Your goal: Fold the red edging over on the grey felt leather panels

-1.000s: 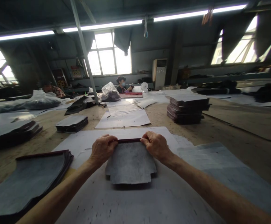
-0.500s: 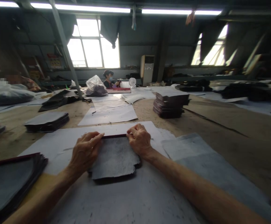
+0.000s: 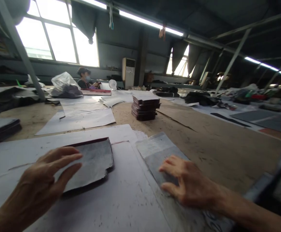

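My left hand (image 3: 40, 183) lies flat and open on the near left corner of a small stack of dark grey cut pieces (image 3: 92, 161) with a maroon edge. The stack rests on white paper (image 3: 121, 199) covering the table. My right hand (image 3: 187, 183) is off the stack, to its right. Its fingers are spread and rest flat on a grey sheet (image 3: 155, 151) that lies beside the white paper. Neither hand grips anything.
A taller stack of dark pieces (image 3: 145, 108) stands mid-table on the brown surface (image 3: 215, 145). More dark stacks (image 3: 0, 129) lie at the left. A person (image 3: 84, 77) sits at the far end beside a plastic bag (image 3: 64, 85). Dark sheets lie at far right.
My right hand left the stack's far edge and moved right onto the grey sheet. My left hand slid back to the stack's near corner. The view turned right.
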### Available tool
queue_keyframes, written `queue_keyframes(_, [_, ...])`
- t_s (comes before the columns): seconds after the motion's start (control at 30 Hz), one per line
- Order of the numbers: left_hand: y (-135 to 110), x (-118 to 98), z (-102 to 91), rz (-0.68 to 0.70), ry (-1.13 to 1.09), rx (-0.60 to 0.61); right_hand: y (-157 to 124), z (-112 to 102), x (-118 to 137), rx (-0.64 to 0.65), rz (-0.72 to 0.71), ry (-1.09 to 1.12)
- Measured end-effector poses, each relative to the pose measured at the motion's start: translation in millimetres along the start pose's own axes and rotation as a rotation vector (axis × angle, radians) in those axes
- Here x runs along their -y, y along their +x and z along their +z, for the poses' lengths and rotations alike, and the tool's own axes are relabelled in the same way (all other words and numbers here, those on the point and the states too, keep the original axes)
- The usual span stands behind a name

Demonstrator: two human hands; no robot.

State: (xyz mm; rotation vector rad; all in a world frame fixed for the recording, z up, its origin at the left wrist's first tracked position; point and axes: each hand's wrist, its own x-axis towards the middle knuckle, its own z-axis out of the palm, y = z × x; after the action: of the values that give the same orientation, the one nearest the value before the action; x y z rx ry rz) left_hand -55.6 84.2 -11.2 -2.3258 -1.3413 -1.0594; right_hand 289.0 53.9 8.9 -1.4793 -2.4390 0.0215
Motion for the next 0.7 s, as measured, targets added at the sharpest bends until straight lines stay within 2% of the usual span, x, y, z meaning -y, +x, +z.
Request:
queue_keyframes(0.07, [-6.9,-22.6,6.6,0.094,-0.054,0.069,-21.5,-7.4,-4.2,0.095,0.044,-0.033])
queue_keyframes(0.2, [-15.5,-73.6,20.9,0.236,-0.208,0.200,-33.0,-6.0,-8.2,0.112,-0.007,-0.065])
queue_keyframes(0.33, [-12.7,-113.0,31.3,0.268,-0.339,0.249,-31.8,0.2,-20.1,0.068,-0.124,-0.042])
queue_keyframes(0.47, [-5.5,-136.3,41.1,0.254,-0.399,0.343,-34.0,-1.3,-34.5,0.019,-0.172,0.097])
queue_keyframes(0.57, [2.0,-148.6,51.1,0.242,-0.407,0.399,-34.8,-5.7,-38.0,0.007,-0.053,0.230])
queue_keyframes(0.7, [19.6,-157.7,72.8,0.223,-0.379,0.473,-33.8,-8.9,-36.3,-0.009,0.229,0.369])
